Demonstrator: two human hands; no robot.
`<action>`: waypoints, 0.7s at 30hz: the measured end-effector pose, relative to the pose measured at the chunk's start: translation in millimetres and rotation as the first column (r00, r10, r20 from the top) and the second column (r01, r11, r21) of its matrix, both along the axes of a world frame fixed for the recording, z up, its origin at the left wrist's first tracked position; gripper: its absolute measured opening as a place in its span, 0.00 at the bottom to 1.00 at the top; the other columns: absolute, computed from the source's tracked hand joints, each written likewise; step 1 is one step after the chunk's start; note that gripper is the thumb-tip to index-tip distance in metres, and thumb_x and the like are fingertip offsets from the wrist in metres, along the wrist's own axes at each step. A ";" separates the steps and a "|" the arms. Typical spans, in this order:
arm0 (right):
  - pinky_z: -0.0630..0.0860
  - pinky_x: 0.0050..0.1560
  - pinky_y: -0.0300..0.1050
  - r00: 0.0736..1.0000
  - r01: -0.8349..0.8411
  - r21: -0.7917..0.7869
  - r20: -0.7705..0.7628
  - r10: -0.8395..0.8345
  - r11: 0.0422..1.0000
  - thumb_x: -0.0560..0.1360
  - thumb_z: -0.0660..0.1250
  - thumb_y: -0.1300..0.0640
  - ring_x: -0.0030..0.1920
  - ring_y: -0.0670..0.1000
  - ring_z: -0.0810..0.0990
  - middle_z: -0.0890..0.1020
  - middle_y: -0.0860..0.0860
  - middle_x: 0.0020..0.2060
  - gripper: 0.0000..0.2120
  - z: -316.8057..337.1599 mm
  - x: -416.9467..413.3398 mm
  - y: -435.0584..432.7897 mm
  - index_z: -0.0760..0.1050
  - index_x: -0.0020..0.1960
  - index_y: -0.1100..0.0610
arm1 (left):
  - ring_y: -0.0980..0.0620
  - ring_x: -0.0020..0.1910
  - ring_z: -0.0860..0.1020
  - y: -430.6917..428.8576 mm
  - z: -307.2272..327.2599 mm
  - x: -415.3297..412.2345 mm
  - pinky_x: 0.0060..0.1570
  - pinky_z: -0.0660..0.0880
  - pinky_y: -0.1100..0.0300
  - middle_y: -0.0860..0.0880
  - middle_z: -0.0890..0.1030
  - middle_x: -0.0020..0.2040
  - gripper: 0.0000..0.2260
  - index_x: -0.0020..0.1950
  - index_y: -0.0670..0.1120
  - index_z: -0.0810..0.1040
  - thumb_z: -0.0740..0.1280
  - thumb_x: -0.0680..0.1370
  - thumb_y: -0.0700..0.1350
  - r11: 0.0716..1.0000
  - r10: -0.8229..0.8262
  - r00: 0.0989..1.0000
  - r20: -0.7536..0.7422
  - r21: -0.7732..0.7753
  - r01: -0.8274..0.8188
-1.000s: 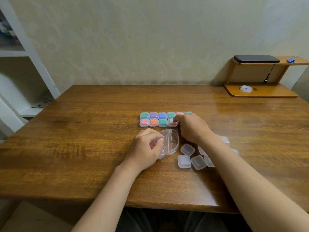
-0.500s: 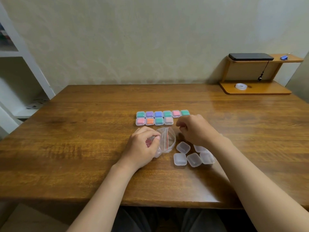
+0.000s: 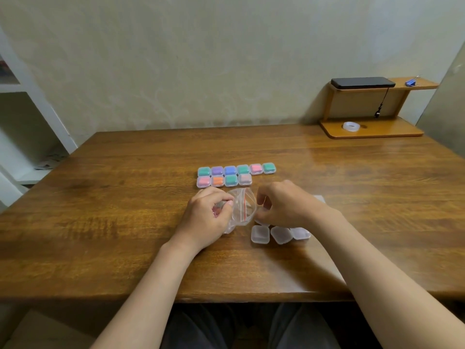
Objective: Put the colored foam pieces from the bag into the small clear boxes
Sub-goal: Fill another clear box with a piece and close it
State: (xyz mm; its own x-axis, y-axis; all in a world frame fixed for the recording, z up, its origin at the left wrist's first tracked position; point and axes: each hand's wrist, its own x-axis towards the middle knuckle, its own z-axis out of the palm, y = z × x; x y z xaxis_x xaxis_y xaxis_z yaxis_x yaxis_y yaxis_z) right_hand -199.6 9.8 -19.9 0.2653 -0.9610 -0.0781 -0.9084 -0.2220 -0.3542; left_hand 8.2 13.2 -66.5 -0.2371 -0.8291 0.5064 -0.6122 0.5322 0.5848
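The left hand (image 3: 208,219) grips the bag (image 3: 242,207), fingers curled round its closed end. The bag lies on the table (image 3: 100,222) with its red-striped mouth turned toward the right hand (image 3: 284,205). That hand's fingers are curled at the bag's mouth, tips at its rim. I cannot tell whether they pinch anything. Just beyond both hands stand ten filled boxes (image 3: 230,175) in two rows, six behind and four in front, each with a coloured foam piece (image 3: 217,181) inside. On the near side of the right hand three empty boxes (image 3: 260,234) sit side by side, touching. More lie partly hidden under that hand and wrist.
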 end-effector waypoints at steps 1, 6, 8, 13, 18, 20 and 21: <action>0.82 0.43 0.49 1.000 -0.005 -0.006 0.004 0.005 1.000 0.71 0.72 0.48 0.42 0.49 0.79 0.79 0.46 0.42 0.09 0.6 0.5 0.7 0.76 0.47 0.49 | 0.57 0.52 0.79 0.3 0.1 0.2 0.51 0.77 0.64 0.52 0.83 0.51 0.07 0.53 0.45 0.85 0.70 0.78 0.39 1.000 0.003 1.000 0.001 -0.001 -0.003; 0.78 0.40 0.42 0.992 -0.044 -0.051 0.115 0.049 0.998 0.73 0.74 0.53 0.42 0.48 0.79 0.80 0.47 0.42 0.06 2.3 -2.6 6.5 0.78 0.45 0.51 | 0.57 0.52 0.79 2.4 2.2 1.5 0.51 0.75 0.70 0.51 0.83 0.50 0.07 0.52 0.44 0.85 0.70 0.77 0.38 1.000 0.003 1.000 -0.005 -0.004 -0.003; 0.77 0.40 0.40 0.984 -0.040 -0.053 0.174 0.049 0.998 0.73 0.74 0.53 0.42 0.46 0.79 0.80 0.45 0.42 0.05 3.3 -6.7 7.4 0.78 0.45 0.51 | 0.57 0.51 0.79 3.0 3.0 1.3 0.50 0.75 0.68 0.51 0.83 0.50 0.07 0.52 0.44 0.85 0.70 0.77 0.37 1.000 0.007 1.000 -0.010 -0.008 -0.007; 0.79 0.40 0.40 0.900 0.020 -0.023 0.435 -0.008 1.000 0.73 0.75 0.55 0.41 0.47 0.80 0.81 0.47 0.42 0.06 8.0 -16.9 12.2 0.80 0.46 0.51 | 0.58 0.51 0.79 3.1 3.1 0.5 0.51 0.76 0.66 0.52 0.84 0.49 0.06 0.51 0.44 0.86 0.71 0.76 0.37 0.999 0.017 0.999 -0.040 -0.046 -0.019; 0.82 0.46 0.45 0.685 0.006 0.008 0.729 -0.010 1.000 0.72 0.76 0.63 0.42 0.51 0.83 0.83 0.56 0.43 0.08 10.3 -20.0 20.1 0.79 0.48 0.60 | 0.58 0.55 0.78 4.8 9.8 -5.2 0.55 0.78 0.63 0.50 0.83 0.52 0.07 0.53 0.43 0.85 0.70 0.77 0.41 0.995 0.008 0.998 -0.059 -0.096 -0.014; 0.82 0.46 0.45 0.594 -0.026 0.017 0.804 0.002 1.000 0.72 0.75 0.65 0.43 0.51 0.83 0.83 0.58 0.43 0.08 11.0 -18.1 21.9 0.78 0.49 0.63 | 0.59 0.55 0.78 10.2 18.3 -10.0 0.56 0.75 0.69 0.52 0.83 0.52 0.11 0.53 0.43 0.85 0.68 0.76 0.47 0.994 -0.043 0.997 -0.072 -0.108 0.035; 0.82 0.46 0.44 0.561 -0.043 0.011 0.828 0.015 0.999 0.72 0.74 0.66 0.44 0.52 0.83 0.83 0.59 0.43 0.08 11.0 -16.9 22.5 0.78 0.49 0.64 | 0.60 0.55 0.78 13.4 22.9 -12.2 0.56 0.72 0.73 0.53 0.83 0.52 0.13 0.54 0.44 0.85 0.68 0.76 0.50 0.993 -0.074 0.994 -0.078 -0.098 0.066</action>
State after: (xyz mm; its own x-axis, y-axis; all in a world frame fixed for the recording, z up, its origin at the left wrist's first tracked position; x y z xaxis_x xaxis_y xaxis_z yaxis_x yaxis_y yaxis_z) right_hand -216.5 32.2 -8.9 0.2547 -0.9528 0.1650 -0.2072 -0.2204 -0.9532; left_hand -4.0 26.6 -43.6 -0.2477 -0.7591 0.6020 -0.5243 0.6276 0.5756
